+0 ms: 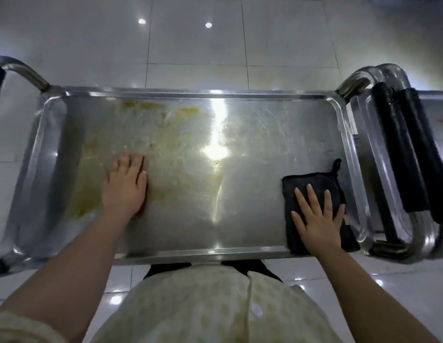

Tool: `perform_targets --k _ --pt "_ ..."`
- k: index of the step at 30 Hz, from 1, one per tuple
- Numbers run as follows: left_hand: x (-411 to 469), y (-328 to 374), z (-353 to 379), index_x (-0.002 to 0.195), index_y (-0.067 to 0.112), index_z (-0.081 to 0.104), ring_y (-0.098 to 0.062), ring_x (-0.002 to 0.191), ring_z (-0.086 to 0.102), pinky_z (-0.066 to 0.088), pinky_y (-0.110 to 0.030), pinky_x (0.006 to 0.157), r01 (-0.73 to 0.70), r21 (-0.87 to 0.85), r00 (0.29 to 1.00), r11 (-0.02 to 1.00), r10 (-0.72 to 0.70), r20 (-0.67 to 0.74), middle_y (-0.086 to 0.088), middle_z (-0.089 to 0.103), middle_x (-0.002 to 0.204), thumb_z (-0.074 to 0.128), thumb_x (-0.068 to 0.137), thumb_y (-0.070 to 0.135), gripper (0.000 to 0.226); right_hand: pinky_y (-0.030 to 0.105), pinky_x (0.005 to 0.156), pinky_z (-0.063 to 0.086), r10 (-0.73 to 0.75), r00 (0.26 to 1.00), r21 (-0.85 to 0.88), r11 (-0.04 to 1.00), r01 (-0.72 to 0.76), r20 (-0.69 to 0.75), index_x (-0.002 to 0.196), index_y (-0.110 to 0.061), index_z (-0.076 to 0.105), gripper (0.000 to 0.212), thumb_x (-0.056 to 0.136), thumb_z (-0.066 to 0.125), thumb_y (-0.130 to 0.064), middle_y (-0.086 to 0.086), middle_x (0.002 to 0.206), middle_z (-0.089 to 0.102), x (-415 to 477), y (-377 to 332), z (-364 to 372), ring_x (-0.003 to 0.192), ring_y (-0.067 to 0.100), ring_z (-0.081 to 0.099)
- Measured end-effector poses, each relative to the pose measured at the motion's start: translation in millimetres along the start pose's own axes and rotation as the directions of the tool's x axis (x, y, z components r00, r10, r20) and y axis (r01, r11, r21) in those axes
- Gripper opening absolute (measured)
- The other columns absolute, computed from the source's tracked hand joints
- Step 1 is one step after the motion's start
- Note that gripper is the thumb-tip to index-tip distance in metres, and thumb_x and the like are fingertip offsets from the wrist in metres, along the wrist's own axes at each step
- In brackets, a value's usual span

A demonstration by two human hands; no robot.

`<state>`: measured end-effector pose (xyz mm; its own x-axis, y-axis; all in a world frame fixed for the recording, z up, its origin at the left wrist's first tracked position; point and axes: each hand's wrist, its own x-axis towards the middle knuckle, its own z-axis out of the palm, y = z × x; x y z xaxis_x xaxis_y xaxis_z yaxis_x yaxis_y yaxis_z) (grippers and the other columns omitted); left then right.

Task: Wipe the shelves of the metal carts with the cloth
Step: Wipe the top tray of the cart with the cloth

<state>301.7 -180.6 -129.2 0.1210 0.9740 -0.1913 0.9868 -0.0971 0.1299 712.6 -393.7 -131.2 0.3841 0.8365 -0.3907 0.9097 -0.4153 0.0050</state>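
My right fingers lie straight and spread, pressing flat on the cloth. The right hand pinches nothing; the palm does the work. My left fingers are straight and close together, and the left hand rests flat on bare metal at 9 o'clock of the shelf, bracing it, I judge.

The cloth is black, folded into a thick soft pad with a small loop at its far corner. It sits at 4 o'clock on the shelf, just inside the right rim.

I judge the job to be early to midway. From 12 round to 5 o'clock the steel looks grey and free of residue, with faint swirl marks. From 7 to 11 o'clock a yellowish film is smeared across the metal, thickest near the left wall and along the far edge. That half is left to wipe. I cannot see any lower shelves.

The shelf is a shallow stainless tray with rounded corners and a raised lip, glaring under a light. Tubular handles curve up at both ends. At 3 o'clock a 2nd cart stands against this one, its handles in black foam grips. I take it as not yet done. The floor is glossy pale tile.
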Motion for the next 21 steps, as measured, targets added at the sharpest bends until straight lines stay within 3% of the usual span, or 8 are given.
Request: perform_targets --k 3,7,11,13,16,18,21 --pt "11 -46 -11 0.152 0.022 0.032 -0.039 0.146 0.013 0.005 -0.057 0.116 0.045 0.019 0.999 0.999 -0.044 -0.008 -0.013 0.023 0.159 0.038 0.103 0.031 0.050 0.064 0.113 -0.011 0.179 0.984 0.044 0.983 -0.179 0.008 0.143 -0.052 -0.023 0.058 0.090 -0.006 -0.066 -0.015 0.159 -0.022 -5 -26 0 0.147 0.027 -0.021" --pt "22 -84 -12 0.155 0.032 0.012 -0.033 0.149 0.002 -0.004 -0.059 0.115 -0.118 0.108 0.991 0.987 0.110 0.080 -0.005 0.007 0.163 0.031 0.102 0.042 0.058 0.068 0.112 -0.003 0.339 0.941 0.161 0.928 -0.336 0.010 0.146 -0.049 -0.020 0.060 0.091 -0.002 -0.064 -0.012 0.162 -0.016 -7 -109 -1 0.148 0.033 -0.017" --pt "25 -91 -6 0.154 0.036 0.001 -0.029 0.150 -0.004 -0.009 -0.055 0.116 -0.171 0.101 0.982 0.980 0.162 0.093 -0.003 -0.001 0.164 0.023 0.101 0.046 0.058 0.070 0.109 -0.008 0.196 0.981 0.148 0.970 -0.194 0.002 0.145 -0.045 -0.025 0.059 0.098 0.007 -0.058 -0.010 0.159 -0.025 -9 -247 0 0.145 0.038 -0.024" --pt "25 -92 -4 0.154 0.037 0.000 -0.028 0.150 -0.005 -0.012 -0.054 0.115 -0.166 0.078 0.984 0.983 0.159 0.083 -0.002 -0.002 0.164 0.023 0.101 0.045 0.058 0.070 0.107 -0.013 0.012 1.000 0.119 0.993 -0.014 0.017 0.146 -0.044 -0.026 0.060 0.098 0.008 -0.059 -0.011 0.157 -0.030 -18 -320 4 0.143 0.039 -0.029" --pt "27 -97 0 0.154 0.038 0.003 -0.027 0.150 -0.005 -0.011 -0.055 0.116 -0.168 0.084 0.984 0.982 0.163 0.069 -0.002 -0.001 0.164 0.024 0.100 0.041 0.058 0.070 0.107 -0.016 -0.260 0.965 0.087 0.962 0.257 0.026 0.150 -0.047 -0.012 0.060 0.098 0.014 -0.061 -0.013 0.161 -0.017 -36 -392 11 0.145 0.036 -0.024" --pt "28 -98 2 0.154 0.039 0.003 -0.026 0.150 -0.006 -0.010 -0.056 0.117 -0.175 0.074 0.983 0.982 0.170 0.072 0.000 -0.003 0.164 0.023 0.100 0.040 0.058 0.068 0.108 -0.016 -0.283 0.959 0.077 0.956 0.282 0.009 0.151 -0.049 -0.006 0.060 0.097 0.017 -0.061 -0.016 0.162 -0.010 -37 -398 12 0.147 0.033 -0.019" --pt "30 -99 6 0.153 0.041 -0.002 -0.024 0.150 -0.010 -0.012 -0.055 0.116 -0.182 0.046 0.981 0.982 0.179 0.072 0.002 -0.008 0.163 0.015 0.100 0.048 0.056 0.065 0.110 -0.016 -0.145 0.988 0.107 0.983 0.149 -0.042 0.149 -0.052 -0.007 0.059 0.096 0.020 -0.062 -0.020 0.158 -0.014 -25 -360 12 0.148 0.028 -0.016"
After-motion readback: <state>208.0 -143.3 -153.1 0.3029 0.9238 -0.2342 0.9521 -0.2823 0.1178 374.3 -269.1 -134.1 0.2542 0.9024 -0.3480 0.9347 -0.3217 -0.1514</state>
